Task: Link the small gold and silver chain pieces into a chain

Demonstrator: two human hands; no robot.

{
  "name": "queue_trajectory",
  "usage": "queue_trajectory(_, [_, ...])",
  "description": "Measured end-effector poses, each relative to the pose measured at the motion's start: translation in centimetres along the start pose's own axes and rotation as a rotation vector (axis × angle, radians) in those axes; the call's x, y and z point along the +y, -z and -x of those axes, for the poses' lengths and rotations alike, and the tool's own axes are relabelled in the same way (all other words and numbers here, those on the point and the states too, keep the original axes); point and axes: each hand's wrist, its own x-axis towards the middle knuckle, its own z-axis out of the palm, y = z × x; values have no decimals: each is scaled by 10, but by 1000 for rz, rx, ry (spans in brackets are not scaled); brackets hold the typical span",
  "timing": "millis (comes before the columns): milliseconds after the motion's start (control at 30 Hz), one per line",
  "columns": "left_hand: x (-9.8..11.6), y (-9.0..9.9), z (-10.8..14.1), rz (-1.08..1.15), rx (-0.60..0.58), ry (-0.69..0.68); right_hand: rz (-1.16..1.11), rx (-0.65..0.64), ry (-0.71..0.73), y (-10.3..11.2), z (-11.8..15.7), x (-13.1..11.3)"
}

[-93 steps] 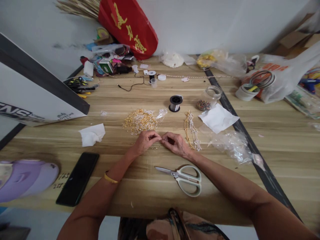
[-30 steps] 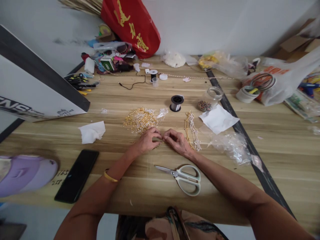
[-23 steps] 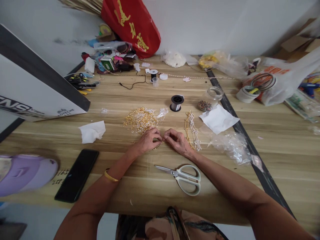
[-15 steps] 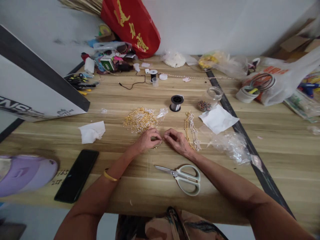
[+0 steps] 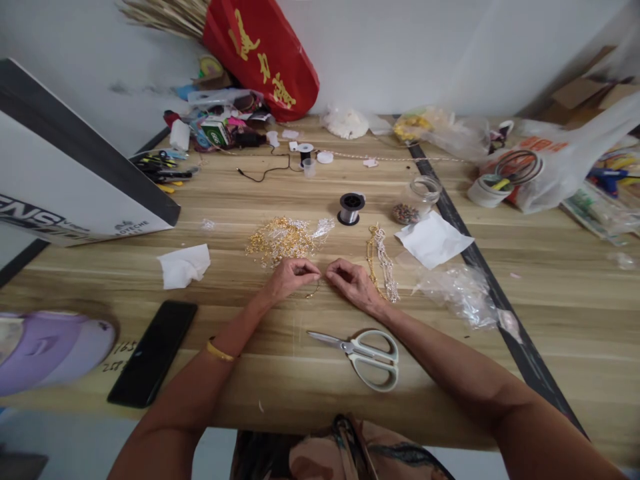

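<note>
My left hand (image 5: 291,277) is closed in a pinch at the near edge of a pile of gold and silver chains (image 5: 283,239). A short thin chain (image 5: 314,291) hangs from its fingertips down to the wood. Just to the right, my right hand (image 5: 351,283) is pinched too, its fingertips almost meeting the left ones; whatever it holds is too small to make out. Gold and silver strands (image 5: 384,263) lie beside my right hand. Below both hands rest scissors (image 5: 367,357) with pale handles. A spool of wire (image 5: 351,209) stands beyond them.
A black phone (image 5: 153,353) and a purple object (image 5: 55,350) lie at the left, near a large box (image 5: 85,173). To the right are a glass jar (image 5: 417,200), white paper (image 5: 434,239) and clear plastic (image 5: 463,293). Bags line the back.
The fingers of my left hand have drawn closer together and shifted slightly. The short chain now hangs more visibly below them. My right hand stays nearly in place.
</note>
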Motion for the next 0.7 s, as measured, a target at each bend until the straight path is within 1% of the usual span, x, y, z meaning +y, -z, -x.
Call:
queue_trajectory(133, [-2, -1, -1, 37, 14, 24, -35, 3, -14, 0, 0, 1])
queue_trajectory(267, [0, -3, -1, -30, -5, 2, -77, 3, -19, 0, 0, 4])
queue_trajectory(433, [2, -6, 1, -87, -30, 9, -124, 17, -26, -1, -1, 7])
queue_trajectory(567, [0, -7, 0, -108, -22, -16, -152, 21, -54, 0, -1, 8])
queue_trajectory(700, [1, -8, 1, -142, -9, -21, -229, 21, -57, -1, -1, 7])
